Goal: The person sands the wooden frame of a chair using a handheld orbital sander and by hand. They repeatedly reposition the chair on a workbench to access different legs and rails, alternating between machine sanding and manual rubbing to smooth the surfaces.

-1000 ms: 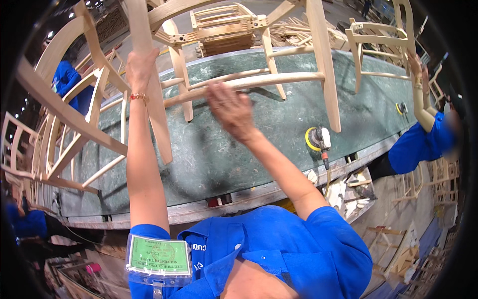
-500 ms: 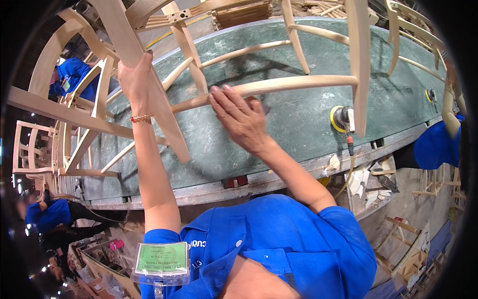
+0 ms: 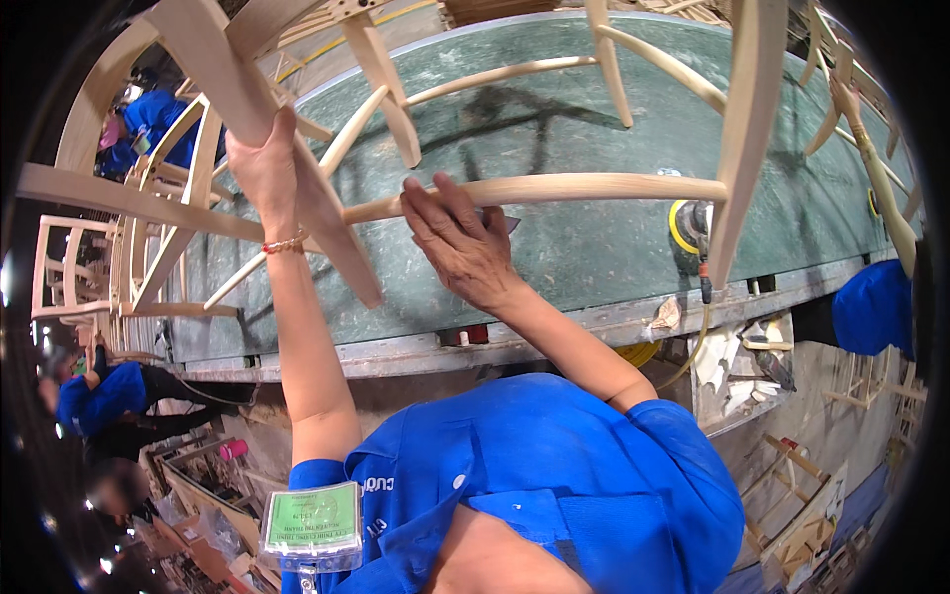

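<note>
A pale, unfinished wooden chair frame (image 3: 754, 109) lies tipped on the green-topped workbench (image 3: 584, 262). My left hand (image 3: 265, 168) is closed round its broad left leg (image 3: 341, 252), with the thumb up along the wood. Across from that leg runs a rounded rung (image 3: 604, 188) to the right leg. My right hand (image 3: 460, 243) lies over the rung near its left end, fingers bent across the top. A thin dark corner of sandpaper (image 3: 511, 225) shows beside the right thumb; the palm hides the rest.
A yellow-rimmed orbital sander (image 3: 685, 228) with a hose sits at the bench's near edge, behind the right leg. More chair frames (image 3: 74, 257) stand at left. Co-workers in blue are at left and right; one's arm (image 3: 881, 188) reaches over the right end.
The chair's right leg and rung have shifted a little in view. My right hand has slid slightly left along the rung; my left hand keeps its hold on the leg.
</note>
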Motion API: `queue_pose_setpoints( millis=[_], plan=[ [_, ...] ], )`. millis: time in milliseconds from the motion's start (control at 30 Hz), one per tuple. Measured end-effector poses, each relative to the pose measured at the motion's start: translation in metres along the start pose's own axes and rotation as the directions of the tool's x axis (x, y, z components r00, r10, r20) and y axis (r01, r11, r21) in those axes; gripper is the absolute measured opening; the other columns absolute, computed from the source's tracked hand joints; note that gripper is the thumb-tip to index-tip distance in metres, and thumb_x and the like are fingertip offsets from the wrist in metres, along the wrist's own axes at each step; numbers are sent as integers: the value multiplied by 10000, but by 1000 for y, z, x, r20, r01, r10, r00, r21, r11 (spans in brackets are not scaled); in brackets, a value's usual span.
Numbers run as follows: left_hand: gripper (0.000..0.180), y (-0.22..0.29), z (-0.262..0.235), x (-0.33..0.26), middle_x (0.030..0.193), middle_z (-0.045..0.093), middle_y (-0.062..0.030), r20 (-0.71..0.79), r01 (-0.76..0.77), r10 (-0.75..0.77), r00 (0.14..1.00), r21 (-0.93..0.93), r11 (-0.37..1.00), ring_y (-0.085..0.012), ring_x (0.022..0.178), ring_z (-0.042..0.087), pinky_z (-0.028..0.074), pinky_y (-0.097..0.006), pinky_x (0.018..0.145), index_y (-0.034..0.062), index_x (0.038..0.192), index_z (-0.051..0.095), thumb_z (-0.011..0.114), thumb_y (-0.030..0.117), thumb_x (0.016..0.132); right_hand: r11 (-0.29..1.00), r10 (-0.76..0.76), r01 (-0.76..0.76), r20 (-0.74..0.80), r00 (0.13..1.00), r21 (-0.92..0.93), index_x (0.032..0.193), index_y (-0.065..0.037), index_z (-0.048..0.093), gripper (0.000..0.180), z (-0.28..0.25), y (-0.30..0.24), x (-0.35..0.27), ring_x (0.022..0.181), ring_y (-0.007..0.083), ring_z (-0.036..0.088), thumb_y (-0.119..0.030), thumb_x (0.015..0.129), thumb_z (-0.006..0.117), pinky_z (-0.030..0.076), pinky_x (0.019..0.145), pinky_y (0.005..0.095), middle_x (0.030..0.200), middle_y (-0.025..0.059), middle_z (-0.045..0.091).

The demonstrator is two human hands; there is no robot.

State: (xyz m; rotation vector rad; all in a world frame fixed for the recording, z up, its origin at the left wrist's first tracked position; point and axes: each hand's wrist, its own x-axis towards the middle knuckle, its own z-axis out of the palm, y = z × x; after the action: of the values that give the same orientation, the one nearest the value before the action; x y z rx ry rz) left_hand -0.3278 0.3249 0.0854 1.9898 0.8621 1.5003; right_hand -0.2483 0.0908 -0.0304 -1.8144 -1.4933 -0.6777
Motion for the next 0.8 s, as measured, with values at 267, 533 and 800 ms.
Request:
queue_pose_setpoints(
  millis=[267, 533, 800],
  plan=[
    [440, 26, -2, -15, 937, 666, -114, -57, 94, -88, 994, 100, 991, -191, 879, 633, 487, -321, 807, -6, 1050, 594, 772, 255, 744, 987, 39, -94, -367, 929, -133, 1143, -57, 669, 300, -58, 110, -52, 1248, 353, 481, -104, 848, 638, 378, 1001, 501, 1323, 106, 580],
    [466, 46, -3, -22, 934, 673, -150, -48, 91, -88, 995, 50, 995, -273, 877, 658, 496, -365, 797, 6, 1065, 584, 770, 229, 700, 986, -95, 74, -140, 986, -149, 1251, -56, 593, 451, -1, 38, -46, 1338, 310, 362, -119, 806, 637, 311, 1064, 476, 1402, 82, 494],
    [472, 39, -23, -59, 920, 675, -132, -74, 139, -139, 988, -14, 990, -241, 850, 669, 514, -350, 754, 23, 1070, 577, 789, 244, 711, 931, 76, -151, 229, 971, 332, 1240, -109, 614, 388, -34, 32, -120, 1181, 310, 552, -157, 856, 646, 488, 852, 422, 1349, 121, 538]
  ],
)
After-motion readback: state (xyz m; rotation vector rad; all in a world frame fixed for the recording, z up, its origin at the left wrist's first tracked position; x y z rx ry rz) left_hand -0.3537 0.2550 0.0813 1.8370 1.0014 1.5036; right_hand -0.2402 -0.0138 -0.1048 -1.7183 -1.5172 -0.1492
